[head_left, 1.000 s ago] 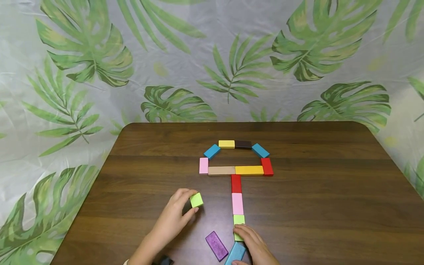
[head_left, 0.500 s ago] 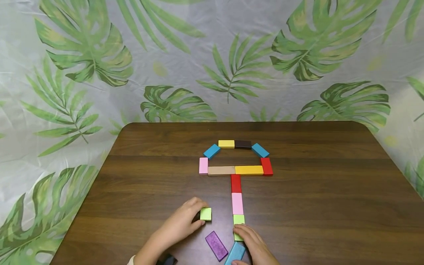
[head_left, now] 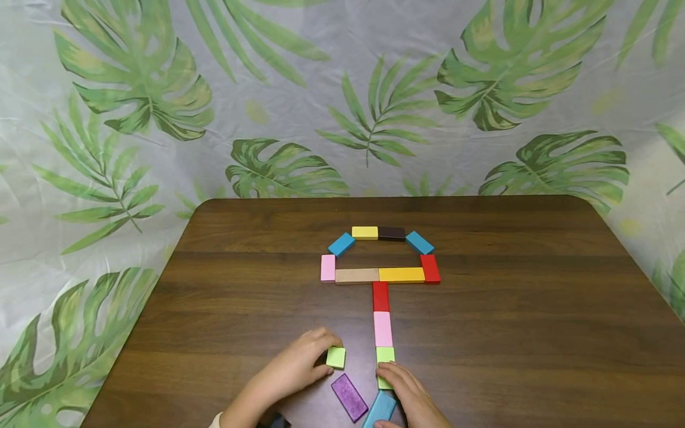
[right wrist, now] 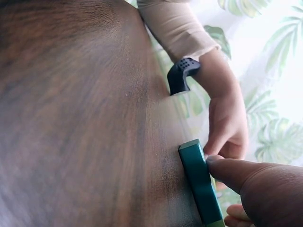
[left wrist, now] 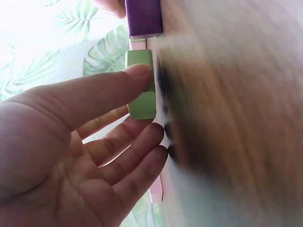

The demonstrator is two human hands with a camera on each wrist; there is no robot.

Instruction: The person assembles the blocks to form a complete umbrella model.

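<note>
My left hand (head_left: 302, 364) pinches a light green block (head_left: 336, 358) between thumb and fingers, low over the table. In the left wrist view the thumb lies across this green block (left wrist: 142, 105), with the last fingers loose below it. My right hand (head_left: 414, 397) holds a teal-blue block (head_left: 380, 409), slanted at the near end of a column of blocks. Its fingertips touch a light green block (head_left: 385, 355) in that column. In the right wrist view the thumb presses the side of the teal block (right wrist: 196, 179). Between the hands lies a purple block (head_left: 349, 397).
The column continues with a pink block (head_left: 382, 329) and a red block (head_left: 380, 296), up to a tan block (head_left: 357, 276) and a yellow-orange block (head_left: 401, 274). Several more blocks arch above these. A leaf-patterned cloth (head_left: 342, 107) hangs behind the wooden table (head_left: 524, 333).
My left hand has moved right and nearer with the green block, lowering it and turning it, to just above the purple block. The right hand has stayed in place.
</note>
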